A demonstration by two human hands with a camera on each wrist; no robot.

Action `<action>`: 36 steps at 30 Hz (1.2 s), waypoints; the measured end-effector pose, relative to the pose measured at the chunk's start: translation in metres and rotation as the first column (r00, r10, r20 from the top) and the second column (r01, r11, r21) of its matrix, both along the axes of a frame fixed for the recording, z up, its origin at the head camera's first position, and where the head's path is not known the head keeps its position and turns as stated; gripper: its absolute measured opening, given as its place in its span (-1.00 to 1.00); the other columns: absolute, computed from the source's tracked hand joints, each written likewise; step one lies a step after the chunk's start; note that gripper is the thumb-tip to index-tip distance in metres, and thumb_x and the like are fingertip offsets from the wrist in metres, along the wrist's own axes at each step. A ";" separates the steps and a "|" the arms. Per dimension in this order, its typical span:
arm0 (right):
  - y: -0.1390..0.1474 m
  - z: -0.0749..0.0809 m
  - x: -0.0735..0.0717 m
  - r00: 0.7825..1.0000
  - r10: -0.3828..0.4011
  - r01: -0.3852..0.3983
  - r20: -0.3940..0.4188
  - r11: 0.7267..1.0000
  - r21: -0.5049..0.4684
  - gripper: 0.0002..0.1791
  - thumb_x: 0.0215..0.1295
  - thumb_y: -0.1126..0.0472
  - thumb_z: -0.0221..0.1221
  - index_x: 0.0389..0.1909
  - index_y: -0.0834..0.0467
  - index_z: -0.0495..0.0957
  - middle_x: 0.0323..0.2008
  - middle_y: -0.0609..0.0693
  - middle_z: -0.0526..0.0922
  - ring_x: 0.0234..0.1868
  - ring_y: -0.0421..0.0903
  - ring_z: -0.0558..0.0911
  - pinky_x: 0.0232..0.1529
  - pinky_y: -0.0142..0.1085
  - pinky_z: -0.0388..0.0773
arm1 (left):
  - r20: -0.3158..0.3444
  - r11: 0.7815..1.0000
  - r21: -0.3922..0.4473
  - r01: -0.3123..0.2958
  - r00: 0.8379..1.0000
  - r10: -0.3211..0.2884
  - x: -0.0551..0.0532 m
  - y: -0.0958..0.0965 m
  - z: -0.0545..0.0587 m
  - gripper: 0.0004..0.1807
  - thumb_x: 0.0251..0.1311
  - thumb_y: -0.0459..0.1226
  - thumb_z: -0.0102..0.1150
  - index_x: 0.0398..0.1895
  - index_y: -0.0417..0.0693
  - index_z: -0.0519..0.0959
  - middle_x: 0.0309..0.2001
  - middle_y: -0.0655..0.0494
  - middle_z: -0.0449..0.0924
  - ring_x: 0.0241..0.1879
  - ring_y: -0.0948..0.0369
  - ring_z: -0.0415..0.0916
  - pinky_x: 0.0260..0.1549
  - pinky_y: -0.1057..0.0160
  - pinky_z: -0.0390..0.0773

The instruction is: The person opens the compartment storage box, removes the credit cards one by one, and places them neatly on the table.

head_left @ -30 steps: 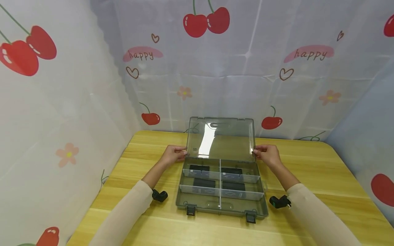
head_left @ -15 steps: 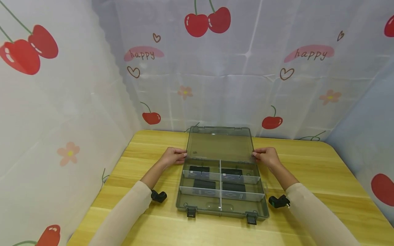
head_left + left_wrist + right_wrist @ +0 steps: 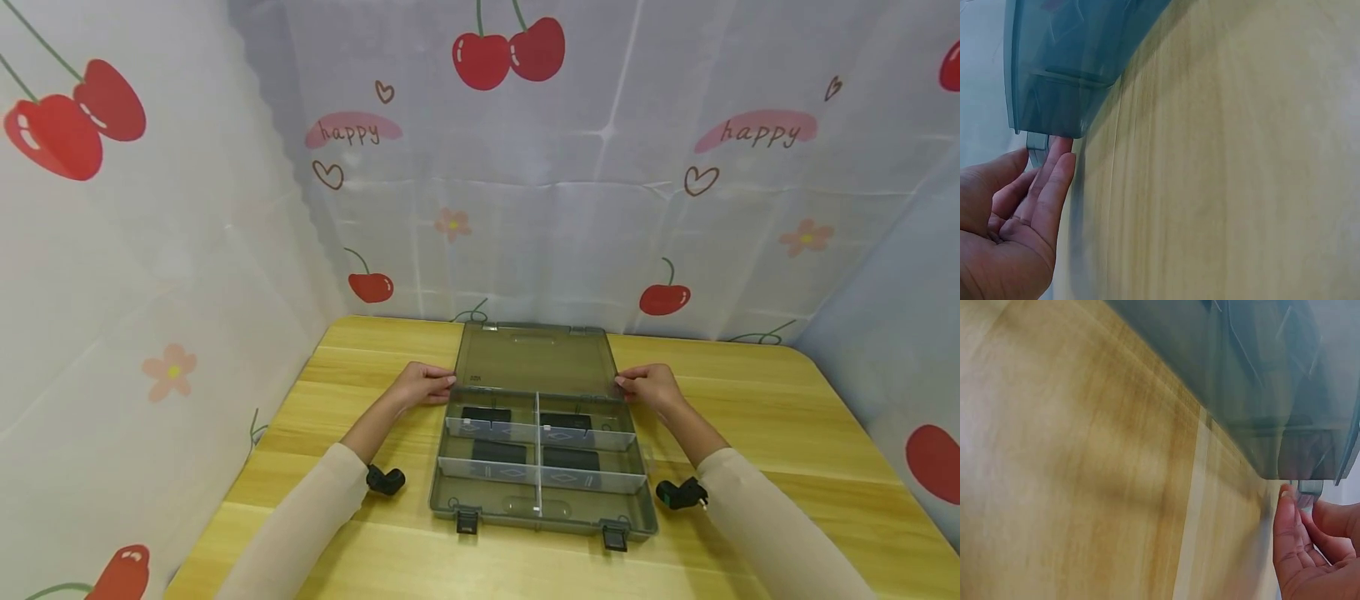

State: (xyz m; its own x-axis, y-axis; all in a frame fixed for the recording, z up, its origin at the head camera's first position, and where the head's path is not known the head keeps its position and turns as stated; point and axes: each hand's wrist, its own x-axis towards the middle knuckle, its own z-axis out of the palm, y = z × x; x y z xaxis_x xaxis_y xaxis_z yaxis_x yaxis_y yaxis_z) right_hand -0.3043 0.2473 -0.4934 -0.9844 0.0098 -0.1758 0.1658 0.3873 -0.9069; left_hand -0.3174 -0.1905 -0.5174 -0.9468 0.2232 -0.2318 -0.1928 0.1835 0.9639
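A smoky translucent plastic organizer box (image 3: 491, 505) lies on the table with its lid (image 3: 536, 357) folded back toward the curtain. My left hand (image 3: 422, 386) pinches the lid's left edge near the hinge, thumb above and fingers beneath. On the opposite side, my right hand (image 3: 652, 386) pinches the right edge likewise. Both wrist views show the thumb and fingertips at the lid's thin rim, beside the box wall (image 3: 1054, 94). Clear dividers (image 3: 536, 479) split the box into several compartments. Black rectangular pieces (image 3: 498, 452) lie in the back and middle rows; the front row holds none.
Two black latches (image 3: 467, 522) hang open from the box's front edge. The wooden table (image 3: 750, 408) extends to both sides, and a cherry-print curtain (image 3: 525, 242) stands close behind the lid. Small black devices (image 3: 385, 480) sit at both cuffs.
The lid has tilted further back and down, from leaning upward against the curtain to lying nearly flat. Both hands keep hold of its edges and have dropped very slightly.
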 end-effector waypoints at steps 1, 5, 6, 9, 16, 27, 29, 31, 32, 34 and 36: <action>0.001 0.000 0.000 1.000 0.008 -0.008 0.003 1.000 0.001 -0.62 0.46 0.37 0.16 0.12 0.62 0.50 -0.14 0.30 0.73 -0.37 -0.24 0.67 -0.31 -0.36 0.73 | -0.001 1.000 0.002 -0.001 1.000 0.001 0.000 0.000 -0.001 -0.64 0.43 -0.38 0.17 0.19 -0.46 0.56 -0.07 -0.15 0.70 -0.29 0.21 0.68 -0.11 0.13 0.74; 0.003 -0.001 -0.002 0.999 0.030 -0.029 0.018 0.999 -0.019 -0.59 0.48 0.33 0.16 0.14 0.61 0.49 -0.15 0.25 0.74 -0.36 -0.23 0.69 -0.30 -0.36 0.73 | -0.003 1.000 0.011 -0.003 1.000 0.003 0.001 -0.001 -0.003 -0.63 0.43 -0.37 0.17 0.19 -0.45 0.56 -0.09 -0.16 0.72 -0.30 0.22 0.68 -0.11 0.13 0.74; 0.003 -0.001 -0.002 0.999 0.036 -0.035 0.022 0.999 -0.021 -0.59 0.49 0.33 0.15 0.15 0.61 0.49 -0.15 0.24 0.74 -0.36 -0.23 0.68 -0.29 -0.36 0.73 | -0.002 1.000 0.015 -0.004 1.000 0.004 0.002 -0.001 -0.004 -0.63 0.43 -0.37 0.17 0.20 -0.45 0.56 -0.09 -0.17 0.72 -0.30 0.22 0.68 -0.11 0.14 0.74; 0.004 -0.002 -0.001 0.998 0.047 -0.047 0.029 0.999 -0.028 -0.58 0.50 0.32 0.14 0.17 0.59 0.48 -0.14 0.21 0.74 -0.35 -0.23 0.68 -0.29 -0.35 0.73 | -0.009 1.000 0.023 -0.006 1.000 0.006 0.004 -0.001 -0.005 -0.61 0.43 -0.36 0.18 0.21 -0.45 0.55 -0.04 -0.20 0.71 -0.27 0.22 0.69 -0.10 0.14 0.73; 0.004 -0.002 0.000 0.998 0.056 -0.055 0.025 0.998 -0.041 -0.57 0.50 0.31 0.14 0.18 0.60 0.47 -0.15 0.17 0.74 -0.34 -0.22 0.68 -0.27 -0.34 0.73 | -0.071 0.998 0.054 -0.018 0.997 0.022 0.015 -0.004 -0.006 -0.59 0.48 -0.34 0.12 0.27 -0.41 0.51 0.13 -0.31 0.62 -0.08 0.08 0.71 -0.01 0.09 0.70; 0.004 -0.003 0.001 0.998 0.061 -0.060 0.033 0.998 -0.033 -0.56 0.50 0.29 0.15 0.19 0.58 0.47 -0.12 0.21 0.73 -0.35 -0.20 0.69 -0.27 -0.35 0.73 | -0.122 0.995 0.102 -0.018 0.992 0.031 0.053 -0.005 -0.010 -0.53 0.54 -0.23 0.05 0.43 -0.16 0.43 0.32 -0.21 0.49 0.30 -0.08 0.47 0.13 0.11 0.61; 0.005 -0.002 0.001 0.998 0.057 -0.056 0.033 0.998 -0.031 -0.56 0.50 0.29 0.15 0.20 0.57 0.47 -0.10 0.21 0.73 -0.34 -0.20 0.69 -0.26 -0.35 0.73 | -0.134 0.993 0.114 -0.021 0.990 0.036 0.058 -0.003 -0.011 -0.51 0.54 -0.20 0.05 0.44 -0.15 0.41 0.33 -0.22 0.47 0.32 -0.09 0.44 0.15 0.11 0.59; 0.005 -0.001 0.001 0.998 0.057 -0.056 0.033 0.998 -0.030 -0.55 0.50 0.28 0.15 0.20 0.57 0.47 -0.10 0.21 0.73 -0.34 -0.20 0.69 -0.26 -0.35 0.73 | -0.142 0.991 0.130 -0.027 0.989 0.046 0.063 -0.001 -0.013 -0.51 0.55 -0.19 0.03 0.45 -0.16 0.40 0.34 -0.23 0.45 0.34 -0.10 0.42 0.17 0.11 0.57; 0.006 -0.001 0.001 0.998 0.054 -0.053 0.035 0.998 -0.033 -0.55 0.50 0.28 0.15 0.20 0.57 0.47 -0.11 0.20 0.73 -0.34 -0.20 0.69 -0.26 -0.35 0.73 | -0.148 0.990 0.139 -0.033 0.988 0.054 0.065 0.001 -0.014 -0.51 0.55 -0.19 0.02 0.45 -0.17 0.40 0.35 -0.23 0.44 0.34 -0.11 0.42 0.18 0.11 0.56; 0.007 -0.001 0.001 0.998 0.057 -0.056 0.036 0.998 -0.039 -0.54 0.51 0.27 0.15 0.21 0.57 0.46 -0.13 0.17 0.73 -0.34 -0.20 0.68 -0.26 -0.35 0.73 | -0.157 0.988 0.150 -0.046 0.985 0.070 0.070 0.003 -0.015 -0.51 0.57 -0.18 -0.02 0.45 -0.18 0.39 0.37 -0.23 0.42 0.34 -0.11 0.41 0.19 0.12 0.55; 0.008 -0.001 0.001 0.997 0.061 -0.059 0.037 0.997 -0.045 -0.54 0.51 0.27 0.15 0.21 0.57 0.46 -0.14 0.14 0.74 -0.34 -0.20 0.68 -0.26 -0.35 0.73 | -0.171 0.985 0.163 -0.051 0.982 0.080 0.074 0.005 -0.016 -0.52 0.60 -0.18 -0.08 0.45 -0.20 0.38 0.38 -0.24 0.40 0.34 -0.12 0.40 0.20 0.12 0.54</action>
State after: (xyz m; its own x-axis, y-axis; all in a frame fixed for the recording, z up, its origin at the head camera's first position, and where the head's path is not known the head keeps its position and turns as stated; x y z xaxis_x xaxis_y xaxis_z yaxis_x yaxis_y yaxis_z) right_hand -0.3033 0.2550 -0.4947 -0.9755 -0.0578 -0.2125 0.1785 0.3576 -0.9167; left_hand -0.2430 -0.1853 -0.5339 -0.9834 0.1797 -0.0269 -0.0238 0.0194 0.9995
